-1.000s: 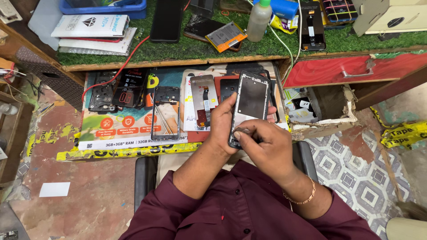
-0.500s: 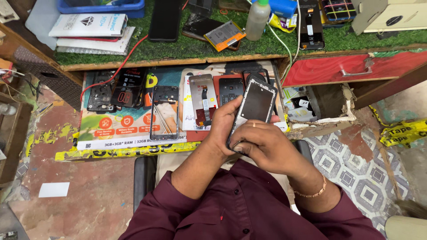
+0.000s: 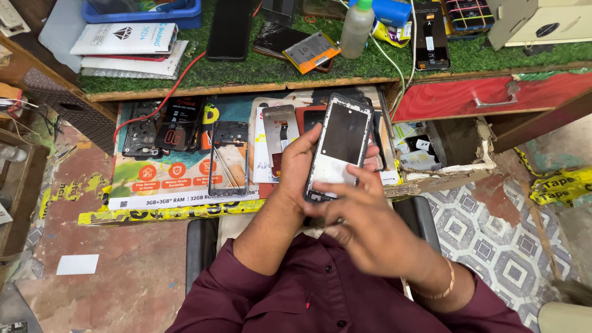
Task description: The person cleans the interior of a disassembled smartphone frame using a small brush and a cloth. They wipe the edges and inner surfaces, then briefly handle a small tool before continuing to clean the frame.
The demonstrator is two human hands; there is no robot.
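Note:
My left hand [image 3: 295, 166] grips an opened phone body [image 3: 341, 145] by its left edge, holding it upright over my lap, its dark inner face toward me. My right hand [image 3: 364, 225] lies across the phone's lower end, fingers pressing on its bottom part and hiding that end. Behind the phone, a flat board [image 3: 179, 179] carries several phone parts: an empty phone frame [image 3: 229, 158], a grey back panel [image 3: 280, 132] and dark housings [image 3: 143, 128].
A green-covered bench [image 3: 246, 68] holds phones, a battery [image 3: 311, 51], a plastic bottle [image 3: 357, 28], stacked boxes [image 3: 126, 44] and a blue tray [image 3: 145, 11]. A red drawer [image 3: 487, 95] sits at right above an open cardboard box [image 3: 441, 154]. Tiled floor lies below right.
The phone has tilted slightly and shifted a little rightward. My right hand slid lower over the phone's bottom end.

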